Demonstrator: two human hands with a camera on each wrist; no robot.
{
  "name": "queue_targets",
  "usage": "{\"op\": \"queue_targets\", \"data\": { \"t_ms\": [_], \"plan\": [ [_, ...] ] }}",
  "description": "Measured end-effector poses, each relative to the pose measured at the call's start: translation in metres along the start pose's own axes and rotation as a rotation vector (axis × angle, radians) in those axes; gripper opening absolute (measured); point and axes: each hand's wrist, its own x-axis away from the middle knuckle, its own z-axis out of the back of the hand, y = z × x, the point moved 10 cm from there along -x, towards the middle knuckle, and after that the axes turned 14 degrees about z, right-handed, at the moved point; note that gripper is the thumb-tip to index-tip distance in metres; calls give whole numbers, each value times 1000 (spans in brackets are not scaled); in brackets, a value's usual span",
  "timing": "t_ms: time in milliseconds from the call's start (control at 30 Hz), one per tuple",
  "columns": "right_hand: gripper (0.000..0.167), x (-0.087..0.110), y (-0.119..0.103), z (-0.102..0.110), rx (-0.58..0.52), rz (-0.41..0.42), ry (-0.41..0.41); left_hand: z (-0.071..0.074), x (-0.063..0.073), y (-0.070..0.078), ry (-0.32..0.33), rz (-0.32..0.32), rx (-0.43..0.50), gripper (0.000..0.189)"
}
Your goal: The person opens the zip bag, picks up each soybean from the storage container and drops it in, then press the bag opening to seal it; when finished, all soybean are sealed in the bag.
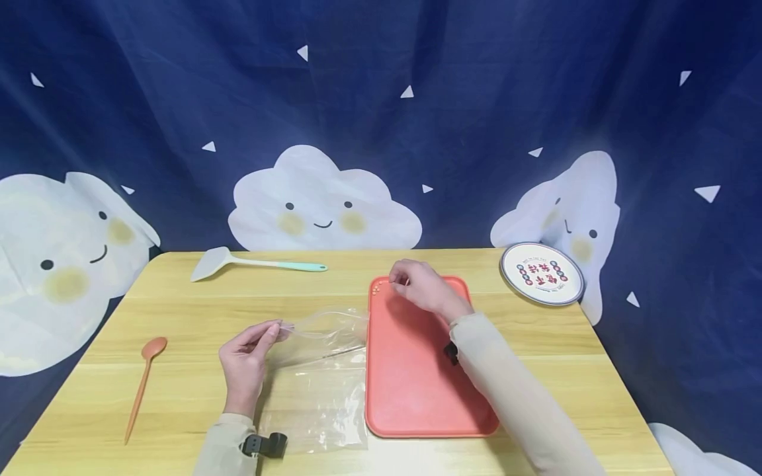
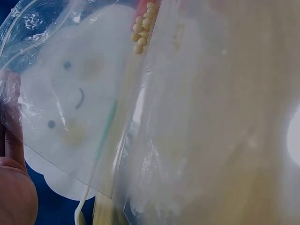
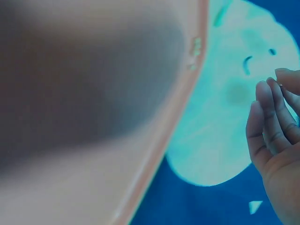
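My left hand (image 1: 247,357) pinches the top edge of a clear zip bag (image 1: 321,390), which spreads to the right with its lower part on the table. The left wrist view shows that hand (image 2: 16,140) at the bag's mouth, the film filling most of the view. A red tray (image 1: 417,390) lies right beside the bag. Small round soybeans (image 2: 142,28) sit clustered in its far left corner. Above that corner hovers my right hand (image 1: 419,287), fingers bent. In the right wrist view its thumb and index tips (image 3: 287,79) come together on a tiny pale bean, mostly hidden.
A white spatula with a mint handle (image 1: 300,266) lies at the table's back left. An orange spoon (image 1: 145,377) rests on the left side. At the back right is a white plate (image 1: 542,294) with red lettering. Behind the table hangs a blue cloud-print curtain (image 1: 357,79).
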Motion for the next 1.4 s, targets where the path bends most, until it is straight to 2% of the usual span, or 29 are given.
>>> {"op": "queue_targets", "data": {
  "t_ms": [233, 433, 600, 867, 1133, 1267, 1400],
  "plan": [
    [7, -4, -53, 0, -31, 139, 34, -1, -1, 2, -12, -20, 13, 9],
    [11, -10, -92, -18, -66, 219, -20, -1, 1, 2, -5, -17, 2, 9],
    [8, -18, -114, -34, -67, 273, -68, -1, 1, 2, -8, -15, -8, 9],
    [7, -29, -128, -60, -51, 289, -137, -1, 1, 1, -35, -15, 22, 9],
    [9, -29, -136, -77, 0, 277, -207, -3, 2, 4, -48, -46, 13, 10],
    [9, -28, -137, -76, 0, 310, -189, -3, 3, 4, -46, -47, 7, 10],
    [8, -26, -128, -64, -37, 312, -113, -3, 3, 4, -49, -45, 25, 10]
  ]
}}
